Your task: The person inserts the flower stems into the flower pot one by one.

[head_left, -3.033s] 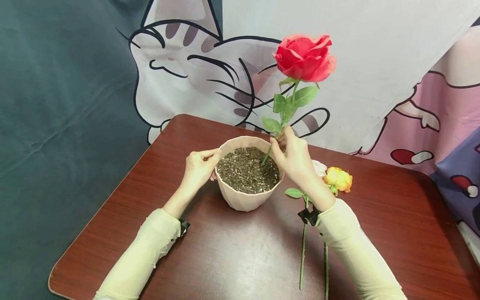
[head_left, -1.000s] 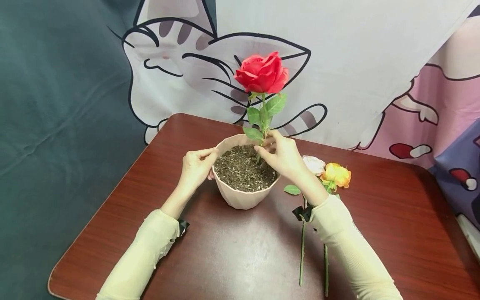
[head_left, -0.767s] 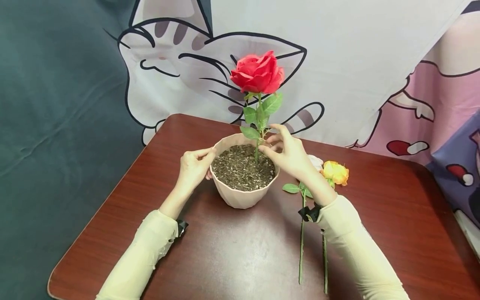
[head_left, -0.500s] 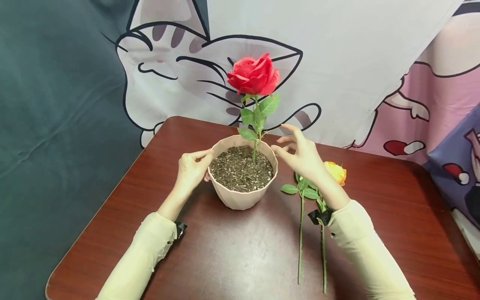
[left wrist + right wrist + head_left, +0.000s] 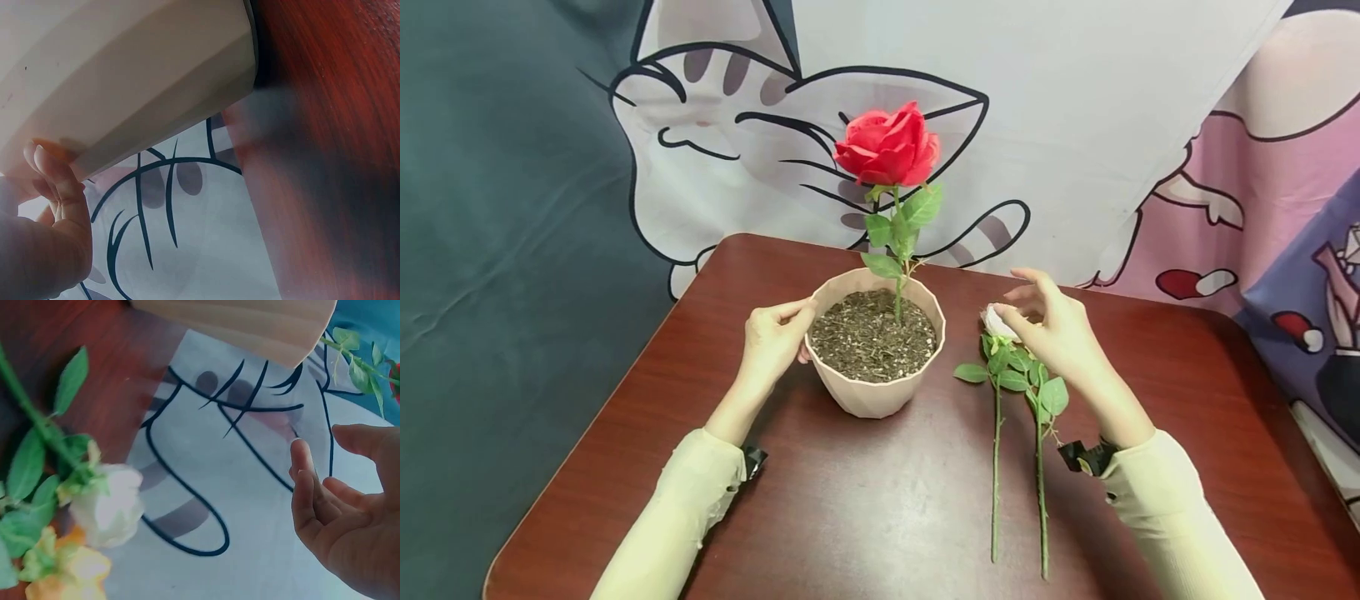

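And here stands the red rose [image 5: 887,150], upright in the pot [image 5: 868,398], its stem sunk into the soil [image 5: 861,346] a little off-centre toward the right, with no hand on it at all; the soil alone seems to be bearing it, and that tall, heavy-looking bloom probably needs every bit of that depth. Over on the near left rim, the left hand [image 5: 775,337] pinches the pot's wall, thumb at the lip and fingers against the outside, most likely to steady it against shifting or tipping on the smooth counter [image 5: 880,508]. Now to the right hand [image 5: 1056,333]: fingers spread and loosely curved, thumb apart, nothing between them! From the head view it covers part of the white rose [image 5: 997,323], yet the right wrist view shows a plain gap, so it hovers without touching. The white rose and the yellow rose [image 5: 75,575] lie side by side on the counter to the right of the pot, the yellow bloom hidden behind the hand from above. Both stems point back toward the person, blooms at the far end, a layout that looks handy for keeping petals uncrushed and stems within reach.
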The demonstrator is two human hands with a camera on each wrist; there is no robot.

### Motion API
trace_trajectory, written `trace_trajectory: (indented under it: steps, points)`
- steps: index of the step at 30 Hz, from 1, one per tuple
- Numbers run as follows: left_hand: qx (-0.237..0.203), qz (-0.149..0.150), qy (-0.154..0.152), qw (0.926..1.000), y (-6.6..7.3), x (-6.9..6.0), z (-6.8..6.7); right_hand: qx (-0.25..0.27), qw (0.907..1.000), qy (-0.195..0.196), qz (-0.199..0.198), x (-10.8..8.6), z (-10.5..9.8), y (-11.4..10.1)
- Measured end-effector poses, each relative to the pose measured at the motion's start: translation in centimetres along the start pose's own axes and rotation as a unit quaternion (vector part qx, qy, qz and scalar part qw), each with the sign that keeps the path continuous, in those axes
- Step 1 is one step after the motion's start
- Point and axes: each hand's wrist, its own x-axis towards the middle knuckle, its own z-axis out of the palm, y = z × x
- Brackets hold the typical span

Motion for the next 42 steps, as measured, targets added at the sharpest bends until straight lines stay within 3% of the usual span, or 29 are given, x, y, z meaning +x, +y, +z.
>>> trace_trajectory:
  steps: [11, 19, 27, 33, 42]
  points:
    - [-0.008, -0.008, -0.005, 0.9999, -0.1, 0.0, -0.1, -0.019, 0.9984, -0.02, 0.05, -3.3, -0.1, 2.3]
    - [-0.025, -0.013, -0.007, 0.9996, 0.2, 0.4, 0.0, -0.04, 0.9919, -0.076, 0.093, -4.9, 0.5, 3.7]
    - [-0.031, -0.015, -0.013, 0.9993, -0.1, 0.1, 0.0, -0.109, 0.9747, -0.165, 0.106, -6.9, 2.4, 5.1]
    - [-0.04, -0.013, -0.014, 0.999, 0.1, 0.0, 0.0, -0.127, 0.9607, -0.22, 0.112, -7.9, 3.8, 5.7]
    - [-0.033, -0.008, -0.021, 0.9992, -0.1, 0.1, -0.1, -0.147, 0.9563, -0.216, 0.131, -8.6, 5.3, 5.6]
